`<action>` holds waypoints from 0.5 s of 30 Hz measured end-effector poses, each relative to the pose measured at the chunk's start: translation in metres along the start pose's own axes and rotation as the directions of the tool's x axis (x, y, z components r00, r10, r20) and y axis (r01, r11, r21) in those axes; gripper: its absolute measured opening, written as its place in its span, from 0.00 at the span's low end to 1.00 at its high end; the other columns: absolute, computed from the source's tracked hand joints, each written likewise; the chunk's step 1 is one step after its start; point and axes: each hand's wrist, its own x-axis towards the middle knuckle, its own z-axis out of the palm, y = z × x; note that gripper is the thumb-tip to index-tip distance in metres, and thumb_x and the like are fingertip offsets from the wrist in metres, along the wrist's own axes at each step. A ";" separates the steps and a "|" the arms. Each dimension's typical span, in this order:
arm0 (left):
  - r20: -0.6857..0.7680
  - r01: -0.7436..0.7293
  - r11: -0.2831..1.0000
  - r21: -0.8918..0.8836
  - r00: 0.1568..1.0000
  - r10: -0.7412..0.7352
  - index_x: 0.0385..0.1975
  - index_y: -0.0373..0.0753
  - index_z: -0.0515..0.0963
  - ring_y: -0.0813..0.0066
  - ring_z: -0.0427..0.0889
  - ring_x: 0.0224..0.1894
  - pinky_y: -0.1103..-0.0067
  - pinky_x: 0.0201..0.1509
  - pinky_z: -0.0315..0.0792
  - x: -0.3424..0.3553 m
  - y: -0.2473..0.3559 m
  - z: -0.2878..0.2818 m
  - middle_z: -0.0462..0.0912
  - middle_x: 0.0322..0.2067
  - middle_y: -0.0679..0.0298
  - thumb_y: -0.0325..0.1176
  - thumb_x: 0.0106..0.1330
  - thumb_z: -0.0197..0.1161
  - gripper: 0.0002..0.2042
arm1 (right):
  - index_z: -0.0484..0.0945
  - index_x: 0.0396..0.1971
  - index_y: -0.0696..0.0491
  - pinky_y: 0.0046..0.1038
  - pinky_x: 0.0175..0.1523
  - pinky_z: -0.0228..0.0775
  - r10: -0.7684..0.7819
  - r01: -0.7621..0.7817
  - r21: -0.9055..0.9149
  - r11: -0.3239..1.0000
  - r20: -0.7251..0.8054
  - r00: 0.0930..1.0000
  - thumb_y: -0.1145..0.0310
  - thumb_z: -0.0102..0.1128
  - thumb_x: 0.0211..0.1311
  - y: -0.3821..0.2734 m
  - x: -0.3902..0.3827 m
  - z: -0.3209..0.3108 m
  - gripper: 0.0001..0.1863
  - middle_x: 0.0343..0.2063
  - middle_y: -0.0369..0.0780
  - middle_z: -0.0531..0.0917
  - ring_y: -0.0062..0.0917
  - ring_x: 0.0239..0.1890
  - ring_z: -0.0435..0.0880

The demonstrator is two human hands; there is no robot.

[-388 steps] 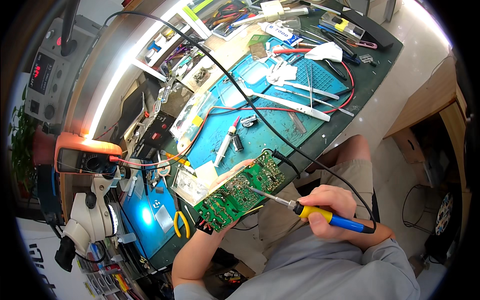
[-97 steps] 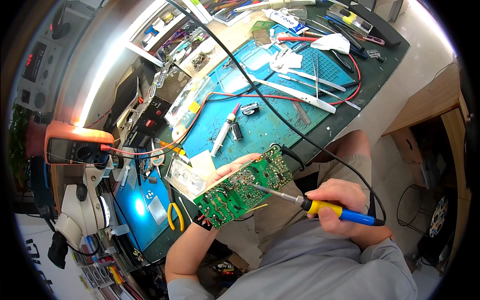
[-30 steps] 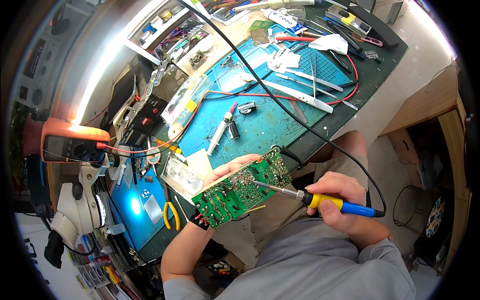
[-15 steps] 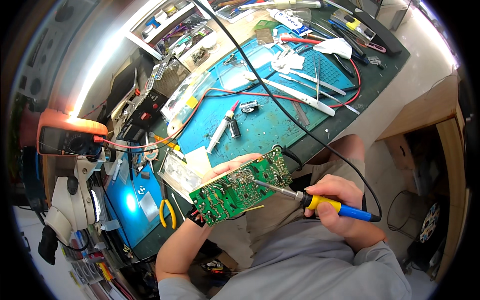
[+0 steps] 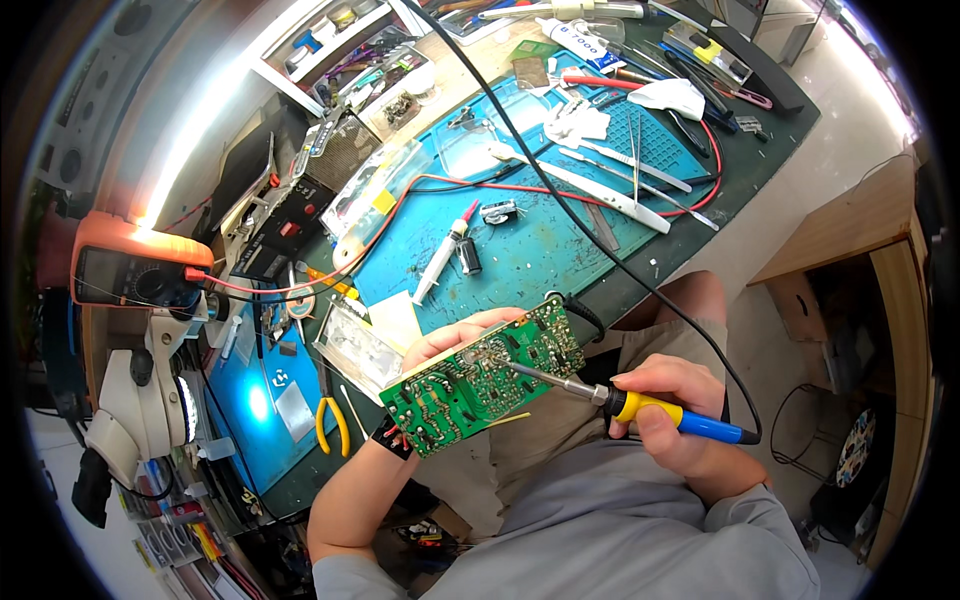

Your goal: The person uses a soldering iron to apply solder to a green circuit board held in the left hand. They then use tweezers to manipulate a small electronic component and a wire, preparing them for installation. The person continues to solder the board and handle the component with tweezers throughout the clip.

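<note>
My left hand [image 5: 455, 342] holds a green circuit board [image 5: 480, 385] from behind, solder side up, just in front of the bench edge over my lap. My right hand [image 5: 668, 412] grips a soldering iron [image 5: 640, 408] with a yellow and blue handle. Its metal tip rests on the board near the middle right. A thin yellowish wire pokes out below the board's lower edge. The iron's black cable [image 5: 560, 190] runs up across the blue work mat [image 5: 540, 220].
On the mat lie a white syringe tube [image 5: 440, 260], tweezers [image 5: 640, 165], a red lead and white tissues [image 5: 672, 95]. An orange multimeter [image 5: 125, 270] and a white microscope [image 5: 135, 400] stand at left, with yellow pliers [image 5: 330, 420] nearby. A wooden cabinet [image 5: 860, 250] stands at right.
The board and both hands have stayed almost in place over the last second. The iron's tip stays on the board. The view has shifted slightly.
</note>
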 end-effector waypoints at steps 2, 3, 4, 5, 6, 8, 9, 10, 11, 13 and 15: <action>0.058 -0.012 0.999 0.052 0.998 0.009 0.38 0.25 0.80 0.57 0.79 0.59 0.60 0.59 0.80 0.000 -0.001 -0.005 0.66 0.66 0.41 0.28 0.72 0.59 0.09 | 0.82 0.44 0.59 0.21 0.30 0.75 -0.007 0.007 -0.018 1.000 0.007 1.000 0.74 0.62 0.58 0.001 -0.001 -0.001 0.14 0.24 0.40 0.85 0.22 0.24 0.86; 0.088 -0.020 0.997 0.078 0.996 0.013 0.39 0.26 0.80 0.60 0.80 0.59 0.62 0.59 0.80 0.001 -0.001 -0.007 0.65 0.67 0.42 0.30 0.74 0.57 0.11 | 0.82 0.44 0.59 0.21 0.30 0.75 -0.016 0.017 -0.018 1.000 0.008 1.000 0.74 0.62 0.58 0.001 -0.001 -0.001 0.14 0.24 0.40 0.85 0.22 0.24 0.86; 0.091 -0.015 0.997 0.072 0.996 0.009 0.39 0.26 0.80 0.60 0.80 0.59 0.62 0.59 0.80 0.001 -0.001 -0.007 0.65 0.67 0.42 0.30 0.74 0.57 0.11 | 0.82 0.44 0.59 0.21 0.30 0.75 -0.026 0.026 -0.018 1.000 0.010 1.000 0.74 0.62 0.58 0.001 -0.001 -0.001 0.14 0.24 0.40 0.85 0.22 0.24 0.86; 0.094 -0.011 0.998 0.065 0.996 0.005 0.39 0.26 0.80 0.60 0.80 0.59 0.62 0.59 0.81 0.001 -0.001 -0.006 0.65 0.67 0.42 0.30 0.74 0.57 0.11 | 0.82 0.44 0.59 0.21 0.30 0.75 -0.035 0.035 -0.017 0.999 0.012 0.999 0.74 0.62 0.58 0.002 0.000 0.000 0.14 0.24 0.40 0.85 0.22 0.24 0.86; 0.097 -0.007 0.998 0.059 0.995 0.001 0.39 0.26 0.80 0.60 0.80 0.58 0.63 0.58 0.81 0.001 0.000 -0.006 0.65 0.67 0.42 0.30 0.74 0.57 0.11 | 0.82 0.45 0.59 0.21 0.30 0.75 -0.031 0.031 -0.013 0.999 0.013 0.999 0.74 0.62 0.58 0.002 -0.001 0.000 0.14 0.24 0.40 0.85 0.22 0.24 0.86; 0.102 -0.018 0.998 0.059 0.995 0.012 0.39 0.26 0.80 0.60 0.80 0.58 0.63 0.58 0.81 0.001 -0.001 -0.007 0.65 0.67 0.42 0.30 0.74 0.57 0.11 | 0.82 0.45 0.59 0.21 0.30 0.76 -0.024 0.024 -0.006 1.000 0.016 1.000 0.75 0.62 0.59 0.003 -0.002 0.000 0.14 0.24 0.41 0.85 0.22 0.24 0.86; 0.105 -0.024 0.998 0.058 0.994 0.018 0.39 0.26 0.80 0.60 0.81 0.58 0.63 0.58 0.81 0.001 -0.002 -0.007 0.65 0.67 0.42 0.30 0.74 0.57 0.11 | 0.82 0.45 0.59 0.21 0.30 0.76 -0.018 0.018 0.002 1.000 0.016 1.000 0.75 0.62 0.59 0.002 -0.002 0.000 0.14 0.24 0.41 0.85 0.22 0.24 0.86; 0.110 -0.024 0.998 0.056 0.994 0.018 0.39 0.26 0.80 0.60 0.81 0.58 0.63 0.58 0.81 0.001 -0.002 -0.008 0.65 0.67 0.42 0.30 0.74 0.57 0.11 | 0.82 0.45 0.59 0.21 0.30 0.76 -0.013 0.013 0.009 1.000 0.015 1.000 0.75 0.62 0.59 0.000 -0.001 0.001 0.14 0.25 0.41 0.85 0.22 0.24 0.87; 0.115 -0.025 0.998 0.054 0.993 0.018 0.39 0.26 0.80 0.60 0.81 0.57 0.63 0.58 0.81 0.001 -0.002 -0.008 0.65 0.67 0.42 0.30 0.74 0.57 0.12 | 0.82 0.45 0.59 0.21 0.30 0.76 -0.007 0.007 0.016 1.000 0.015 1.000 0.75 0.62 0.59 -0.001 0.000 0.001 0.14 0.25 0.41 0.85 0.22 0.24 0.87; 0.113 -0.030 0.998 0.064 0.993 0.023 0.39 0.25 0.80 0.60 0.81 0.57 0.63 0.58 0.81 0.001 -0.002 -0.009 0.65 0.67 0.42 0.30 0.75 0.56 0.12 | 0.82 0.46 0.59 0.20 0.30 0.77 -0.013 0.013 0.007 1.000 0.019 1.000 0.74 0.62 0.60 -0.001 0.000 0.001 0.14 0.25 0.41 0.85 0.22 0.24 0.87; 0.096 -0.040 0.995 0.087 0.995 0.032 0.40 0.25 0.80 0.60 0.81 0.57 0.63 0.58 0.81 0.001 -0.003 -0.009 0.65 0.67 0.42 0.30 0.75 0.56 0.12 | 0.82 0.46 0.59 0.20 0.30 0.77 -0.023 0.023 -0.010 1.000 0.023 0.999 0.74 0.62 0.60 -0.002 0.000 0.001 0.14 0.25 0.41 0.85 0.22 0.24 0.87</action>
